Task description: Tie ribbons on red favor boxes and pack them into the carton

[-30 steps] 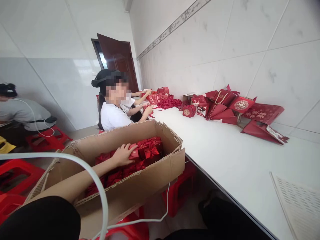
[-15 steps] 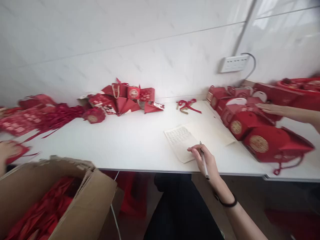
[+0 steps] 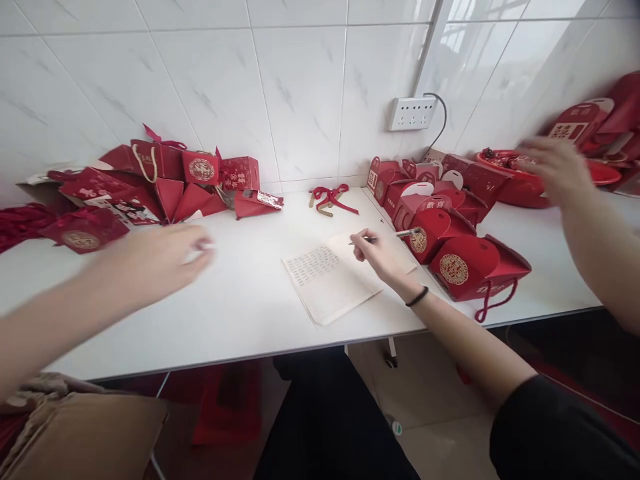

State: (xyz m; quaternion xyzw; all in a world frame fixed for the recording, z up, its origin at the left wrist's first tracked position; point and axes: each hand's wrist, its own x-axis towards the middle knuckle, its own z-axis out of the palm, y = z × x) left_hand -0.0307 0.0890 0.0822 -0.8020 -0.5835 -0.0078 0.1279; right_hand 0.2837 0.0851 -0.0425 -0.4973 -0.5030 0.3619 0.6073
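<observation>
My right hand (image 3: 375, 257), with a black band at the wrist, holds a slim pen (image 3: 407, 233) above the upper right part of a paper pad (image 3: 337, 293). Rows of small handwriting cover the pad's upper left; the lower part looks blank. My left hand (image 3: 170, 259) is in the air over the table's left side, smeared by motion. Its thumb and fingers are apart, with nothing visible between them. Behind it lies a heap of red gift boxes (image 3: 165, 193), one with a rope handle.
Red gift boxes with gold emblems (image 3: 454, 269) stand in rows to the right. Another person's hand (image 3: 555, 167) reaches near a red basin (image 3: 530, 193). A red ribbon (image 3: 333, 197) lies by the wall, below a socket strip (image 3: 411, 114). A cardboard box (image 3: 95, 433) is at lower left.
The view has swung right. My left hand has left the red piece at the far left and come inward. The other person's hand has moved from the boxes toward the basin.
</observation>
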